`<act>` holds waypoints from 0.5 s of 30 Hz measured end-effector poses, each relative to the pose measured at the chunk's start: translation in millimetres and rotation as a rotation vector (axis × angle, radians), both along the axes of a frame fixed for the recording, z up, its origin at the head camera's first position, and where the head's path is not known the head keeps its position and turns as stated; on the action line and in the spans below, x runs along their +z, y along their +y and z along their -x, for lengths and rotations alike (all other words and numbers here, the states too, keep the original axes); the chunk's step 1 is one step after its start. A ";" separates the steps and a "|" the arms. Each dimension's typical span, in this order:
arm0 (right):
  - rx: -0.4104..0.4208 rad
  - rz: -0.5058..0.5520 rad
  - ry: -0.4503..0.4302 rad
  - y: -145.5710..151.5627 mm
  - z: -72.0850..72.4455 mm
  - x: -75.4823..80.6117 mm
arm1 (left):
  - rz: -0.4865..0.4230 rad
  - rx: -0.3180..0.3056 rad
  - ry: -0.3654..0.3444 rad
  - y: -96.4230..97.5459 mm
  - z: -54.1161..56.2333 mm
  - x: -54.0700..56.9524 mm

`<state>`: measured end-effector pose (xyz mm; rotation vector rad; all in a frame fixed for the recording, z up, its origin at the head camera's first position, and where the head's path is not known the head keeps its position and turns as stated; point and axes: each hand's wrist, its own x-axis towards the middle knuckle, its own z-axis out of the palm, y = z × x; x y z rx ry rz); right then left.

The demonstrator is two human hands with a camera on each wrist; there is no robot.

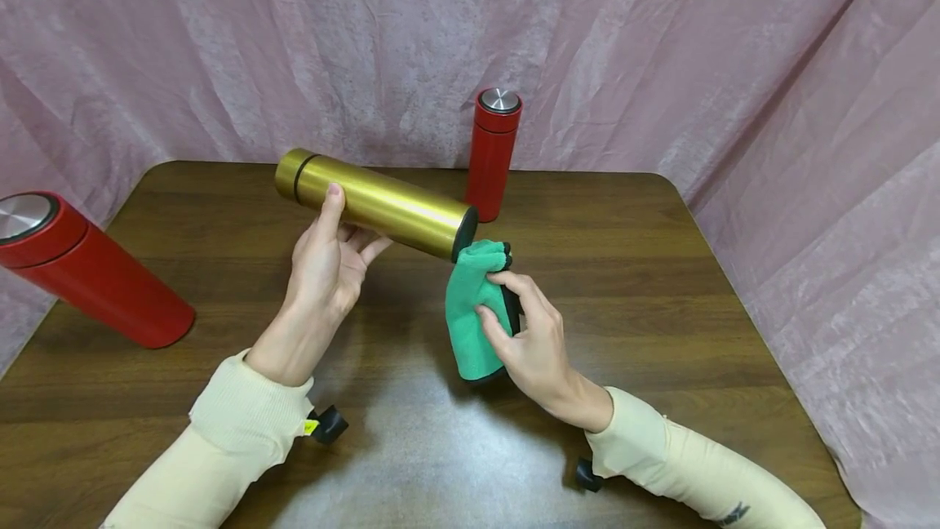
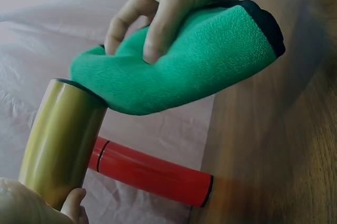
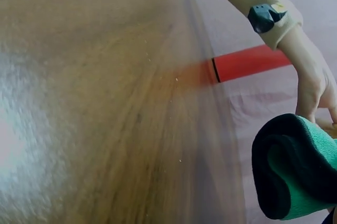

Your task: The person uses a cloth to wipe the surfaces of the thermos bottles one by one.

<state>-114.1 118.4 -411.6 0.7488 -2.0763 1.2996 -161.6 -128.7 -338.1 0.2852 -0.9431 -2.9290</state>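
A gold thermos flask [image 1: 389, 202] is held tilted above the table by my left hand [image 1: 326, 268], thumb on the near side and fingers beneath. Its black base points right and slightly down. My right hand [image 1: 539, 341] pinches a folded green cloth [image 1: 473, 325] with dark edging between thumb and fingers. In the left wrist view the cloth [image 2: 184, 66] meets the base end of the gold flask [image 2: 63, 134]. Only part of my left hand [image 2: 42, 208] shows there, at the lower left corner.
One red thermos flask [image 1: 494, 157] with a silver-topped lid stands at the table's back edge. Another red flask [image 1: 103, 276] stands at the left. The brown wooden table [image 1: 624, 268] is backed by pink curtains [image 1: 411, 47] behind and to the right.
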 end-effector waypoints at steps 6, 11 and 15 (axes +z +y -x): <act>0.061 0.023 0.135 -5.1 -1.5 3.3 | 0.035 0.000 -0.030 0.4 1.4 -2.7; 0.058 0.042 0.210 -5.9 2.8 6.9 | 0.053 -0.011 -0.038 0.8 1.9 -4.5; 0.043 0.056 0.215 -4.5 6.4 9.9 | 0.088 -0.022 -0.042 -0.1 2.0 -5.2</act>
